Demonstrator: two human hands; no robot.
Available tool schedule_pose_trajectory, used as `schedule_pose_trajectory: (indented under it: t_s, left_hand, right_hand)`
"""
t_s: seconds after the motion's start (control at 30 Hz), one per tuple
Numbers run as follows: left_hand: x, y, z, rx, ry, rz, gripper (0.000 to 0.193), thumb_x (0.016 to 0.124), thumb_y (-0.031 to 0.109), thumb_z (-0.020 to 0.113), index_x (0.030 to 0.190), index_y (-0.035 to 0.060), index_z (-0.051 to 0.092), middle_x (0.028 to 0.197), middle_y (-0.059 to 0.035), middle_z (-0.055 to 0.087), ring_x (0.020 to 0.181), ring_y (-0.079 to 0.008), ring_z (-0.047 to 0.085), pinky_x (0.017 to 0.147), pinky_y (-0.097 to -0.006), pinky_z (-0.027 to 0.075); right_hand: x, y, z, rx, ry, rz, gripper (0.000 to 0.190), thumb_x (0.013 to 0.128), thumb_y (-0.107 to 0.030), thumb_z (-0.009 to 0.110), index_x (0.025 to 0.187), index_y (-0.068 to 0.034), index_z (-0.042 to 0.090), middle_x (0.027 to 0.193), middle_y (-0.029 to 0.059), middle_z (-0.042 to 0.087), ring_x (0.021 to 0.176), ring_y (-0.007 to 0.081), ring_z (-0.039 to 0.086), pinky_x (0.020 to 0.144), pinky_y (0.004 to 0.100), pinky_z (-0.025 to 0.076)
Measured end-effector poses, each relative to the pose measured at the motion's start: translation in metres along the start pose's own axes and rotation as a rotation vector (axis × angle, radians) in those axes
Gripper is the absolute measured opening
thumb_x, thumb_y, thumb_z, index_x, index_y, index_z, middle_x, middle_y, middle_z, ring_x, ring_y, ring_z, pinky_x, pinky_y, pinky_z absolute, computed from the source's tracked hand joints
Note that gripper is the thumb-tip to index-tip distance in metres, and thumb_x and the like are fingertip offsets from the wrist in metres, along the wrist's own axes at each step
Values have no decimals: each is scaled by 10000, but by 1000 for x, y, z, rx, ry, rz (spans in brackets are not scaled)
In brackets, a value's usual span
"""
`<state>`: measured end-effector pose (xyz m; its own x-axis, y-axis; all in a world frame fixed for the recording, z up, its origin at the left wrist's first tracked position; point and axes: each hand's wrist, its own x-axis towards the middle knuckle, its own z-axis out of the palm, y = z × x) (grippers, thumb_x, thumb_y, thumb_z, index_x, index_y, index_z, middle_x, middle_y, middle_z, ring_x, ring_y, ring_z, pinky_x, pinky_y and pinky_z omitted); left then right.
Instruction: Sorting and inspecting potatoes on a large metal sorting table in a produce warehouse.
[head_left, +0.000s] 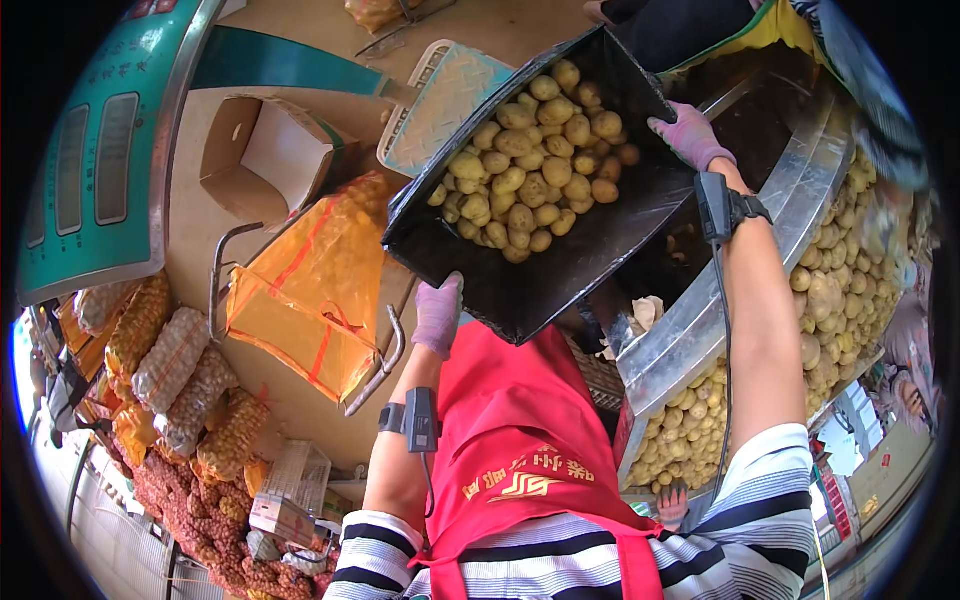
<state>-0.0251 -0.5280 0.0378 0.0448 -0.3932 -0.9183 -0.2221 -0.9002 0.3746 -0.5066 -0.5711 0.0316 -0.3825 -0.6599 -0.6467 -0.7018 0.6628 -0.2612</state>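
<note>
A black plastic-lined box (592, 262) of potatoes (532, 165) is held tilted in front of my red apron (510, 420). My left hand (439, 311), in a pinkish glove, grips its near left rim. On the opposite side, the gloved fingers of my right hand (690, 139) are closed over the right rim. The potatoes lie heaped towards the box's far left part. Left of the box, an orange mesh bag (315, 277) is spread over a metal hand truck (386, 360), with potatoes visible in its far end.
A platform scale (450, 105) stands beyond the box, its teal display (97, 142) at upper left. Between them lies an open cardboard box (277, 150). Metal-edged bins (750, 247) with heaped potatoes run along the right. Filled mesh sacks (180, 360) lie lower left. Another person (675, 34) is at upper right.
</note>
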Motion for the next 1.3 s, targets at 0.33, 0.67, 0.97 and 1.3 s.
schedule_pose_trajectory:
  t_s: [0.33,0.67,0.97,1.3]
  left_hand:
    - [-17,14,-1,-111,5,42,66,912,122,660,969,102,634,702,62,512,524,-52,415,468,-246,317]
    - [-26,-1,26,-243,19,30,252,889,78,643,1140,80,618,967,22,600,767,-91,542,664,-257,464]
    - [-6,-39,5,-296,30,306,218,906,91,657,1119,85,612,836,48,559,591,-65,458,506,-242,374]
    - [10,-83,-28,-266,46,-52,260,896,70,628,1154,77,596,944,7,587,759,-124,559,644,-285,481]
  right_hand:
    - [-4,-32,-30,-498,125,-29,505,883,-409,683,1250,-66,630,1235,177,657,1197,342,597,1033,435,466]
    - [7,-33,-28,-249,198,-7,435,867,-359,704,1225,-114,671,1182,178,683,1177,348,608,1014,426,481]
    - [-13,-60,-25,-592,152,-133,417,839,-335,721,1135,-45,667,1137,181,684,1129,351,623,985,438,488]
    - [-142,-113,-39,-521,477,-569,336,806,-265,743,1088,-103,658,994,114,669,1001,330,626,902,463,476]
